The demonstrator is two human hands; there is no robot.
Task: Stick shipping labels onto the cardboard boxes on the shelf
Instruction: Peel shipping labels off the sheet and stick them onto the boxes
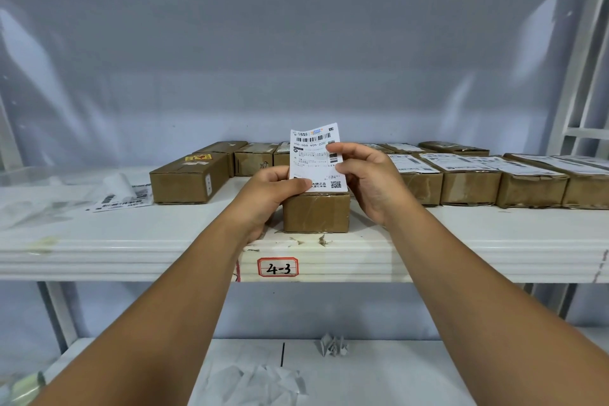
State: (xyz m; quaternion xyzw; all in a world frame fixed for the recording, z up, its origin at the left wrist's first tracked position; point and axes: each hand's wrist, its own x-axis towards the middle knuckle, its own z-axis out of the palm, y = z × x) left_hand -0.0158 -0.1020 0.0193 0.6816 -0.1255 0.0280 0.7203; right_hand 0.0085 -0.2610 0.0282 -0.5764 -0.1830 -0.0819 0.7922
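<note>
Risk: skewed, creased placement. Left hand (268, 196) and right hand (370, 183) pinch the label (313, 156) above the box (316, 212); uneven lowering causes it.

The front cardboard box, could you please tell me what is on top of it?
A shipping label, pinched by the left hand and right hand, stands over the box. Its top face is hidden behind them.

Bright, even, cool-white light, source not visible. Soft glare streaks on the plastic sheet (296, 53) behind the shelf (131, 250), strongest far left and right. Shadows faint, short, under the boxes (188, 180). Centre sharp, label (316, 158) print partly legible. Wide-angle bowing bends shelf edge and uprights; bottom corners blurred.
</note>
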